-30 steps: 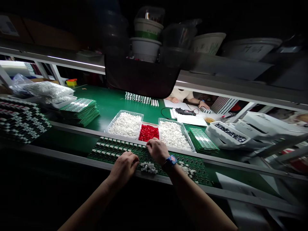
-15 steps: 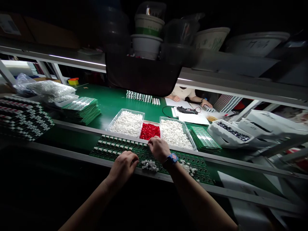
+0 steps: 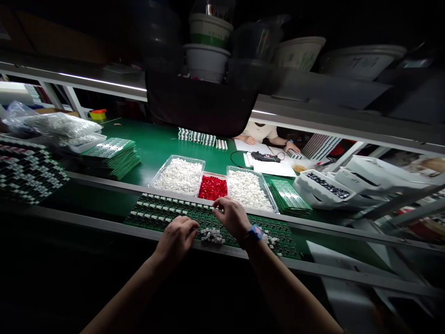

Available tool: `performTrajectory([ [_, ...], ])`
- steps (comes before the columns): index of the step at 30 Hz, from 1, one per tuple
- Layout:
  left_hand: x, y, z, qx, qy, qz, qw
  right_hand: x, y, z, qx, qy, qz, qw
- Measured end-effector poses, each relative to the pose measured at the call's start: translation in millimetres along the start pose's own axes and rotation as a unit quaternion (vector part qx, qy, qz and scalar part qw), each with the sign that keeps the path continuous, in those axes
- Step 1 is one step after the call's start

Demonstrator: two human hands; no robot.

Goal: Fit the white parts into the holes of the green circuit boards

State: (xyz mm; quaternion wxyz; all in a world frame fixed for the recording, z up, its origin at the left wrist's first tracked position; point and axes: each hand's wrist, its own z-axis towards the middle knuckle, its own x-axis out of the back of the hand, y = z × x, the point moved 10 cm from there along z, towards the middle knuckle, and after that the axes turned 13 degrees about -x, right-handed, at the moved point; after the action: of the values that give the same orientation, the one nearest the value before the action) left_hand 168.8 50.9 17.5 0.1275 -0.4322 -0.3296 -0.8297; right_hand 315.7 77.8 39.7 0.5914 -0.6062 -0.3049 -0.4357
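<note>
The right hand (image 3: 231, 217) has edged rightward along the green board (image 3: 156, 213), away from the loose white connectors (image 3: 211, 236) between it and the left hand (image 3: 175, 241); both curl, any grip unclear.

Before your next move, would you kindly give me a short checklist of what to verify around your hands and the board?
Loose parts: not ok; small white parts lie heaped on the green circuit board.
Far rows: ok; the far rows of white parts stand in even lines.
Right end of the board: cannot tell; it is too dark to see its sockets.
Supply: ok; the clear tray of white parts and the tray of red parts are well filled.
Grip: cannot tell whether the left hand or right hand holds a part.
</note>
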Motion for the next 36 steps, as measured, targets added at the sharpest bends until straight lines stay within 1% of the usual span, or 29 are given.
performTrajectory([
  [2,-0.4,1.8,1.0,-0.017,0.010,0.001,1.000,5.8,3.9,-18.4,0.016,-0.019,0.017,1.000],
  [4,-1.6,3.9,3.0,-0.030,0.012,0.004,0.999,3.6,11.2,-37.9,0.019,-0.060,0.013,0.998],
  [6,-4.4,6.8,6.0,-0.039,0.002,0.004,0.999,-0.7,20.2,-54.1,0.009,-0.086,-0.004,0.996],
  [8,-8.2,10.1,9.4,-0.044,-0.015,0.004,0.999,-5.4,28.2,-64.4,-0.008,-0.095,-0.018,0.995],
  [11,-11.6,13.0,13.3,-0.038,-0.032,0.008,0.999,-11.0,34.2,-69.7,-0.033,-0.093,-0.014,0.995],
  [14,-11.9,14.6,15.1,-0.028,-0.037,0.015,0.999,-12.9,35.1,-68.5,-0.045,-0.086,0.012,0.995],
  [18,-10.8,14.9,15.9,-0.013,-0.035,0.017,0.999,-13.5,33.1,-66.1,-0.035,-0.086,0.042,0.995],
  [20,-10.3,12.1,15.8,0.005,-0.027,0.008,1.000,-14.3,32.4,-65.8,-0.029,-0.082,0.044,0.995],
  [23,-10.1,4.4,13.9,0.043,-0.005,-0.031,0.999,-14.4,32.1,-66.9,-0.025,-0.061,0.033,0.997],
  [25,-7.0,0.4,11.8,0.055,0.021,-0.069,0.996,-11.2,31.9,-68.8,-0.021,-0.033,0.034,0.999],
  [28,-0.7,-4.5,6.6,0.066,0.049,-0.145,0.986,-1.4,34.2,-72.6,-0.010,0.016,0.068,0.998],
  [30,-0.7,-9.5,1.0,0.091,0.040,-0.208,0.973,4.9,38.9,-74.9,-0.008,0.043,0.096,0.994],
  [33,-4.4,-16.7,-8.4,0.137,0.017,-0.298,0.945,7.9,46.4,-76.6,-0.012,0.060,0.114,0.992],
  [36,-6.2,-25.4,-13.6,0.166,0.016,-0.340,0.925,7.1,47.7,-78.5,-0.004,0.061,0.128,0.990],
])
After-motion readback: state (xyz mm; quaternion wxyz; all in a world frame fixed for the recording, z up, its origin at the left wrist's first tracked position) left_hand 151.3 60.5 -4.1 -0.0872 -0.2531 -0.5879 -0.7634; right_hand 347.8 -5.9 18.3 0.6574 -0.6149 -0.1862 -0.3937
